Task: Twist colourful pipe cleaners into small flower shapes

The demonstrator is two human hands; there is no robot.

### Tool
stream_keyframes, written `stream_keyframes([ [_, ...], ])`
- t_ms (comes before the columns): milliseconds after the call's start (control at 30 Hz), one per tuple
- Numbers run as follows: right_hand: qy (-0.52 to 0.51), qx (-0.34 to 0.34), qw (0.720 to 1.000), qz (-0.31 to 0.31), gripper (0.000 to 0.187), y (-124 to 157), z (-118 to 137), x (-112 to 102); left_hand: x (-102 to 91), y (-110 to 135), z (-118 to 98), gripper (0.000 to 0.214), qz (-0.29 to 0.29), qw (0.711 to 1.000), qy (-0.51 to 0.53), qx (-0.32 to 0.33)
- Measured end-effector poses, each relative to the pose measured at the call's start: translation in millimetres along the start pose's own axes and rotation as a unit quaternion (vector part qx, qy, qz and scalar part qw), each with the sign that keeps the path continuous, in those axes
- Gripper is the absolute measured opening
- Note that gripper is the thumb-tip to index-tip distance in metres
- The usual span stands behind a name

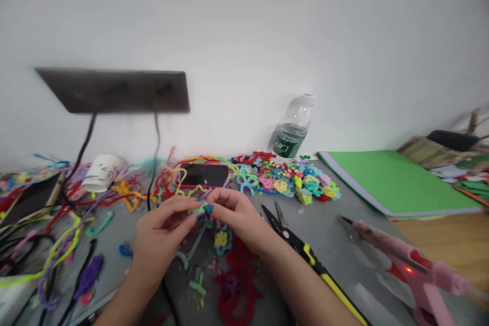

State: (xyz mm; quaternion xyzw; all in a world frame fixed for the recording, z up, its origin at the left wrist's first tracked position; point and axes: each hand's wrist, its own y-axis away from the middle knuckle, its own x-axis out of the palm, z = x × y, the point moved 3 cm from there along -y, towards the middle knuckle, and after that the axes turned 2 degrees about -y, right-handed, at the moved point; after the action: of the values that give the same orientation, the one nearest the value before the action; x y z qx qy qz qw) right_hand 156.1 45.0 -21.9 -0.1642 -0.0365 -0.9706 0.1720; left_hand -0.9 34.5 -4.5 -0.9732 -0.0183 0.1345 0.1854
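Note:
My left hand (164, 234) and my right hand (235, 214) meet at the middle of the grey table, fingertips pinched together. Between them is a small pale green fuzzy pipe cleaner piece (198, 209), mostly covered by the fingers. Just below the hands lies a blue and yellow pipe cleaner flower (221, 239). Red pipe cleaner loops (242, 275) with a purple middle sit under my right wrist. Short green pipe cleaner scraps (196, 287) are scattered near my left wrist.
Black and yellow scissors (292, 237) lie open beside my right forearm. A pink glue gun (412, 265) with a red light rests at right. Behind are a phone (204, 175), a flower pile (294, 178), a tilted bottle (294, 130), a paper cup (102, 173) and green sheets (397, 181).

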Motion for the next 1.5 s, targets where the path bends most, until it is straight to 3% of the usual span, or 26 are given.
stream_keyframes([
  [400,0.046,-0.046,0.997,-0.042,0.032,1.7,3.8,0.6,-1.4,1.4,-3.6,0.007,0.001,0.994,-0.094,0.05],
  [633,0.04,-0.067,0.995,-0.07,0.033,1.3,6.4,-3.6,1.1,-1.3,2.2,0.018,0.011,0.998,0.008,-0.068],
  [733,0.043,-0.061,0.995,-0.063,0.033,1.5,6.3,-3.3,0.6,-1.1,4.3,0.012,0.002,0.997,0.007,-0.071],
  [933,0.038,-0.035,0.998,-0.04,0.034,2.6,4.6,-2.2,0.7,-1.1,-0.7,0.006,0.017,1.0,-0.017,-0.006],
  [1233,0.005,-0.017,1.0,0.009,0.036,1.0,1.9,-4.8,-3.2,-2.5,1.6,0.01,0.015,0.999,-0.009,-0.027],
  [1500,0.017,-0.046,0.999,0.02,0.034,0.3,5.0,-7.5,-3.1,-4.0,-2.5,0.011,0.033,0.999,-0.009,-0.025],
])
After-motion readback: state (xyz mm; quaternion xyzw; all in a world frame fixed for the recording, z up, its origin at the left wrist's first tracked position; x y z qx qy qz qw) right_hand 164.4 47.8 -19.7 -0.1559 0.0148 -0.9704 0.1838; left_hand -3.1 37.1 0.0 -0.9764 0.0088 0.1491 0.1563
